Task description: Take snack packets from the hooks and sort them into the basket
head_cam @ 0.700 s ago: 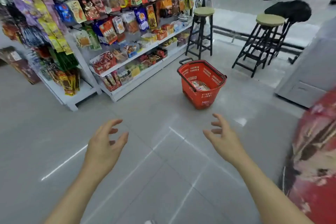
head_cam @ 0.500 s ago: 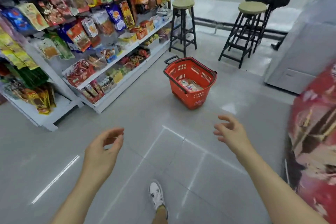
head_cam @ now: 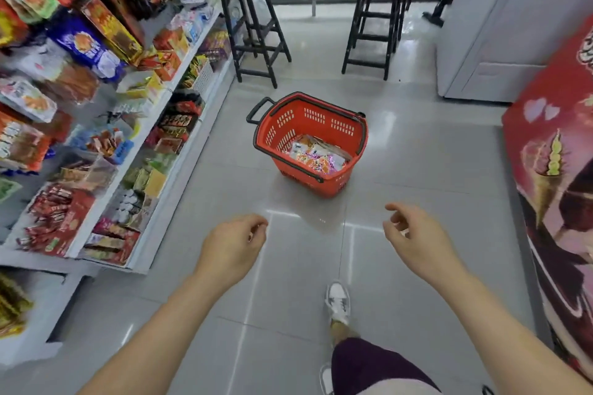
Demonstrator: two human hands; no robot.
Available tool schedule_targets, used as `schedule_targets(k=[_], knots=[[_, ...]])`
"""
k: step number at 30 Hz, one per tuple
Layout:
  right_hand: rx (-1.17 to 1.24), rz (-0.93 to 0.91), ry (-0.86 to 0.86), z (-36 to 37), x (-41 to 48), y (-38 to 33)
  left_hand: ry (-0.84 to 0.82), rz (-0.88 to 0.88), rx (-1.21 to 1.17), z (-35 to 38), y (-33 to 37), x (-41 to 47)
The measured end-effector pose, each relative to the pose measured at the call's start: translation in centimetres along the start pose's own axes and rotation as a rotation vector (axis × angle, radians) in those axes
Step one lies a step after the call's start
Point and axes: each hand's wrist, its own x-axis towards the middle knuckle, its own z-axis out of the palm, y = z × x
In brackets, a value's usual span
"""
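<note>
Person wears purple shorts (head_cam: 369,362) and white sneakers (head_cam: 337,301).

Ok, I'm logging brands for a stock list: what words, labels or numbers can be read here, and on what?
Nothing reads as legible text.
Rack packets: print blurred.
Loose packets in the basket: print too small.
Red cabinet: white lettering cut off at the frame edge.

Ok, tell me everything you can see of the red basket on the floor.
The basket is red plastic with slotted walls. Black carry handles lie folded down along its rim, and a black pull handle sticks out at its far left corner. It stands upright on the grey tiled floor, near the shelves but apart from them. Snack packets lie in the bottom. Nothing else touches it.
</note>
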Motion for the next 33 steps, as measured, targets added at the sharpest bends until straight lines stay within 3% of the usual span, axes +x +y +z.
schedule_targets(k=[3, 13, 19, 28, 33], knots=[[0.015, 0.049, -0.043, 2.4, 5.8, -1.0, -0.120, 0.078, 0.130, -1.2, -1.3, 8.4], [0.034, 0.211, -0.050, 8.2, 26.0, -7.2, -0.177, 0.075, 0.108, -5.0, -4.9, 34.6], [0.169, 0.390, 0.020, 13.3, 36.2, -10.8, -0.299, 0.291, 0.134, -5.1, -7.4, 48.9], [0.453, 0.649, 0.226, 24.4, 47.7, -12.2, -0.580, 0.459, 0.153, 3.0, -12.7, 66.5], [0.539, 0.693, 0.304, 29.8, 54.9, -7.3, -0.671, 0.596, 0.236, 13.4, -13.0, 73.4]])
